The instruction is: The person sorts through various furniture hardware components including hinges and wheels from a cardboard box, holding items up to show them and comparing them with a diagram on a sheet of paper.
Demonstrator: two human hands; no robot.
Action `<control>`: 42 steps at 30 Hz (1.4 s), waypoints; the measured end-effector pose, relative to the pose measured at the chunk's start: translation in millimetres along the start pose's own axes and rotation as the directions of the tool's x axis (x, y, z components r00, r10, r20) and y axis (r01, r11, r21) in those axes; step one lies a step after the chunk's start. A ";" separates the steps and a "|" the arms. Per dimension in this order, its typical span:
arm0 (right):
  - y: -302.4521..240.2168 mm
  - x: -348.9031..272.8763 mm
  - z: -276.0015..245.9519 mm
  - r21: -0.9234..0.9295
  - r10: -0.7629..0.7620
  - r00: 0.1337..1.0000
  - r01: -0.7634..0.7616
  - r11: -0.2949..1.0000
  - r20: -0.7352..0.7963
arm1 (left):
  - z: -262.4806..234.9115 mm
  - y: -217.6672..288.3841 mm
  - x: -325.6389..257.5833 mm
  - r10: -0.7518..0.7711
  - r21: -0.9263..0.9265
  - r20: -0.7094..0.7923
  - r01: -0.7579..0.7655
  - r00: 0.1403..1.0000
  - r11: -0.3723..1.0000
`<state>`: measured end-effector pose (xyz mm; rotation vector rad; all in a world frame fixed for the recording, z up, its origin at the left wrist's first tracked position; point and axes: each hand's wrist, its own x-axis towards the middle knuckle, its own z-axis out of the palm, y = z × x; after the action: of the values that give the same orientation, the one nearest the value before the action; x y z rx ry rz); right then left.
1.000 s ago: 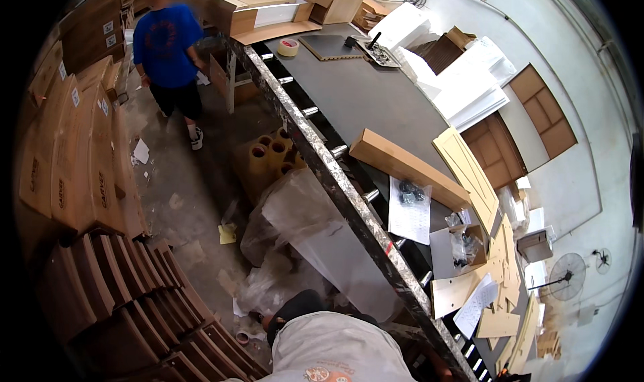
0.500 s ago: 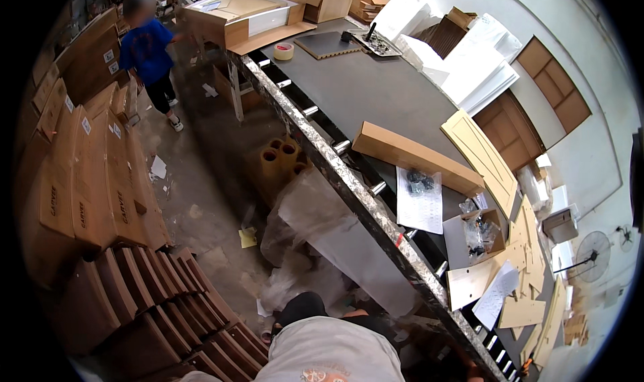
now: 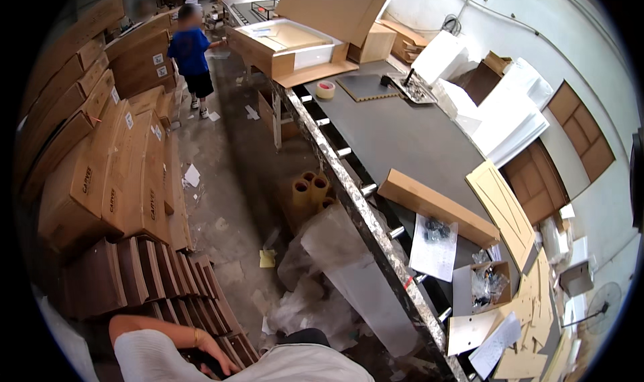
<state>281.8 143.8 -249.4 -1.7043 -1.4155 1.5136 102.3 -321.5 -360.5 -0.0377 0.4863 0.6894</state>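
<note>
My left hand (image 3: 219,356) is at the lower edge, in front of my light shirt, with a thin band at the wrist. Its fingers look loosely stretched and apart; a dark patch beneath them is too unclear to name. Nearest to this hand are stacked brown panels (image 3: 168,275), standing on edge in rows. No part of my right hand shows. To the right runs a long roller table (image 3: 376,130) with a dark top. On it lie a long cardboard box (image 3: 439,207), a printed sheet (image 3: 429,258) with a small bag of hardware, and an open carton (image 3: 500,278) of bagged parts.
Large cartons (image 3: 111,174) line the left side. A person in blue (image 3: 190,53) stands farther down the aisle. Plastic sheeting (image 3: 315,308) and cardboard tubes (image 3: 302,189) lie under the table. Pale yellow boards (image 3: 503,214) and a tape roll (image 3: 325,89) rest on top.
My left arm and hand have come into view at the lower left. The view has shifted, so the table and cartons sit lower and farther right. The person in blue is farther off.
</note>
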 end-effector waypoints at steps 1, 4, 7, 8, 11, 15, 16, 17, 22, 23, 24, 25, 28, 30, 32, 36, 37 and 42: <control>-0.8 0.8 5.6 0.028 0.007 1.000 -0.008 1.000 0.005 | -0.2 8.3 -8.0 -0.082 0.111 0.000 0.081 0.997 0.990; -16.4 -6.6 35.2 -0.076 -0.179 0.978 0.187 0.979 0.107 | -30.7 46.3 -27.2 -0.258 0.589 -0.017 0.218 0.966 0.778; -10.3 -6.1 41.7 -0.188 -0.121 0.955 0.176 0.966 0.272 | -37.8 92.0 -35.7 -0.259 0.547 -0.011 0.223 0.966 0.807; 0.2 -3.6 33.8 -0.446 -0.399 0.776 0.616 0.650 0.489 | -20.7 110.7 -39.7 -0.100 0.398 -0.060 0.115 0.993 0.910; 17.0 7.8 34.6 0.006 0.024 0.931 -0.029 1.000 0.364 | -6.0 129.1 -29.5 0.314 -0.015 -0.011 -0.314 0.949 0.949; 10.4 8.1 24.3 -0.505 -0.374 0.738 0.664 0.552 0.562 | 3.8 139.2 18.6 0.481 -0.346 0.024 -0.445 0.876 0.826; 14.4 12.9 22.0 -0.497 -0.379 0.731 0.671 0.551 0.567 | 22.6 147.8 28.4 0.559 -0.335 0.033 -0.518 0.828 0.787; 17.3 19.6 22.2 -0.412 -0.308 0.825 0.517 0.750 0.474 | 33.0 154.6 40.3 0.640 -0.246 -0.043 -0.629 0.767 0.738; 49.7 61.4 10.9 0.104 0.059 0.990 -0.073 0.992 0.130 | 26.8 186.9 95.4 0.472 0.507 -0.653 -0.122 0.592 0.853; 56.6 72.3 4.1 0.118 0.039 0.997 -0.047 0.992 0.073 | 14.8 189.9 107.5 0.563 0.566 -0.688 -0.147 0.458 0.811; 63.2 83.1 -2.6 0.124 0.019 1.000 -0.022 0.992 0.020 | 6.9 188.2 118.4 0.589 0.656 -0.709 0.058 0.388 0.752; 80.7 105.8 -11.8 0.164 -0.005 0.999 0.012 0.986 -0.046 | 8.4 195.3 125.1 0.626 0.704 -0.709 0.268 0.324 0.658; 96.8 154.0 -41.5 0.145 0.056 0.993 -0.041 0.989 -0.101 | -2.0 191.3 142.5 0.790 0.709 -0.574 0.614 0.216 0.348; 88.8 151.1 -40.1 0.151 -0.061 0.989 0.081 0.985 -0.136 | 4.8 197.1 129.1 0.787 0.731 -0.536 0.633 0.304 0.254; 99.2 162.1 -52.1 0.068 -0.130 0.983 0.140 0.988 -0.131 | 35.4 210.0 111.5 0.808 0.674 -0.529 0.707 0.259 0.215; 104.0 173.4 -62.7 0.075 -0.210 0.946 0.235 0.969 -0.247 | 76.2 231.7 75.7 0.864 0.605 -0.497 0.747 0.083 0.276; 96.1 170.4 -61.7 0.117 -0.187 0.952 0.220 0.968 -0.244 | 66.4 224.7 71.7 0.970 0.695 -0.242 0.694 -0.021 0.188; 99.0 143.2 -7.8 -0.221 -0.576 0.767 0.637 0.739 0.284 | -35.9 204.9 80.9 0.245 0.279 -0.945 -0.925 -0.217 0.259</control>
<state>308.4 236.3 -394.7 -1.0548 -2.1452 1.1393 14.2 -120.7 -402.7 -0.9789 1.5824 2.0532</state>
